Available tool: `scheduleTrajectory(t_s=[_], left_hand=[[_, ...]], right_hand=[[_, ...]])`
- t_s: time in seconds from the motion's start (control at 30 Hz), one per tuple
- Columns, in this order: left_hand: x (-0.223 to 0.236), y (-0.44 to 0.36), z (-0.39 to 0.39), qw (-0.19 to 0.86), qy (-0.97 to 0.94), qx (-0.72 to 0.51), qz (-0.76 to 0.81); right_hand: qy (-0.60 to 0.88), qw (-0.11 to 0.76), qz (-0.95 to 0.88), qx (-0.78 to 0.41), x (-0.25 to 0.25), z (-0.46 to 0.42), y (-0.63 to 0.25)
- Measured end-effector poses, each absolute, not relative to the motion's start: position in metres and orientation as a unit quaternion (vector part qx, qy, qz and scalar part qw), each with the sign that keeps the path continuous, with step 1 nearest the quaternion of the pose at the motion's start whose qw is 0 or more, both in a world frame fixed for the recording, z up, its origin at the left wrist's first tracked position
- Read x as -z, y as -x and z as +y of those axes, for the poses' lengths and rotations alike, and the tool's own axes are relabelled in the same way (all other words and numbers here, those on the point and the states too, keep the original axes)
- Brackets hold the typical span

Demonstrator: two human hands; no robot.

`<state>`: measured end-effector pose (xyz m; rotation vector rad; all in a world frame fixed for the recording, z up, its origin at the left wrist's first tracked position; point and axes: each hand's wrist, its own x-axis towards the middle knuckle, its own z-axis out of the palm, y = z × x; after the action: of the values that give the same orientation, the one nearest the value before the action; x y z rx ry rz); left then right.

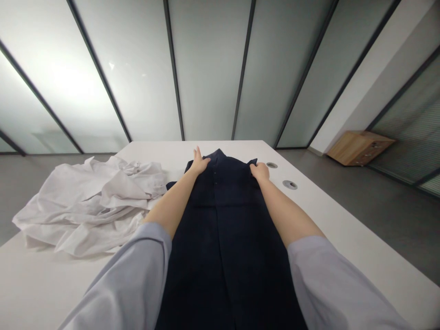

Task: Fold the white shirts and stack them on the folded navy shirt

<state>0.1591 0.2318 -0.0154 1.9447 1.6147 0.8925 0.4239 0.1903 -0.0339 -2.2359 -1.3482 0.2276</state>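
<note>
A dark navy button shirt [223, 229] lies lengthwise on the white table [343, 220], collar at the far end. My left hand [199, 162] rests flat on its far left shoulder with the fingers stretched out. My right hand [260, 171] is at the far right shoulder, fingers curled over the fabric's edge. Both forearms reach out over the shirt, with pale blue sleeves pushed up near the elbows.
A heap of crumpled white garments [92, 201] lies on the table to the left of the shirt. Two round cable grommets [289, 184] sit in the tabletop to the right. Frosted glass walls stand behind, and a low wooden cabinet [359, 147] is on the floor at right.
</note>
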Motion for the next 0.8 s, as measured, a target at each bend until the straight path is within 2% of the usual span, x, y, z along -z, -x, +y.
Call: scheduleTrajectory(t_s=[0.1,0.23,0.3,0.37,0.47,0.53,0.6,0.7,0.8], left_hand=[[0.022,-0.150,0.215,0.117,-0.788,-0.195,0.572],[0.045,-0.144,0.171,0.052,-0.841,-0.036,0.537],[0.054,-0.142,0.152,0.012,-0.842,-0.016,0.539],[0.060,-0.139,0.138,-0.033,-0.832,-0.024,0.553],[0.063,-0.136,0.129,-0.074,-0.817,-0.040,0.571],[0.061,-0.135,0.130,-0.093,-0.814,-0.043,0.571],[0.058,-0.131,0.139,-0.106,-0.815,-0.034,0.568],[0.046,-0.113,0.161,-0.077,-0.809,0.037,0.582],[0.028,-0.081,0.184,-0.085,-0.765,0.092,0.631]], right_hand=[[0.812,0.274,-0.510,-0.076,0.033,0.190,-0.431],[0.807,0.278,-0.510,-0.103,0.029,0.188,-0.462],[0.837,0.305,-0.449,-0.068,0.025,0.185,-0.484],[0.853,0.349,-0.387,0.020,0.019,0.180,-0.497],[0.783,0.366,-0.490,0.116,0.014,0.171,-0.485],[0.695,0.305,-0.646,0.086,0.021,0.162,-0.458],[0.629,0.201,-0.750,0.020,0.038,0.151,-0.427],[0.616,0.067,-0.783,-0.052,0.071,0.134,-0.393],[0.642,0.007,-0.764,-0.068,0.093,0.124,-0.388]])
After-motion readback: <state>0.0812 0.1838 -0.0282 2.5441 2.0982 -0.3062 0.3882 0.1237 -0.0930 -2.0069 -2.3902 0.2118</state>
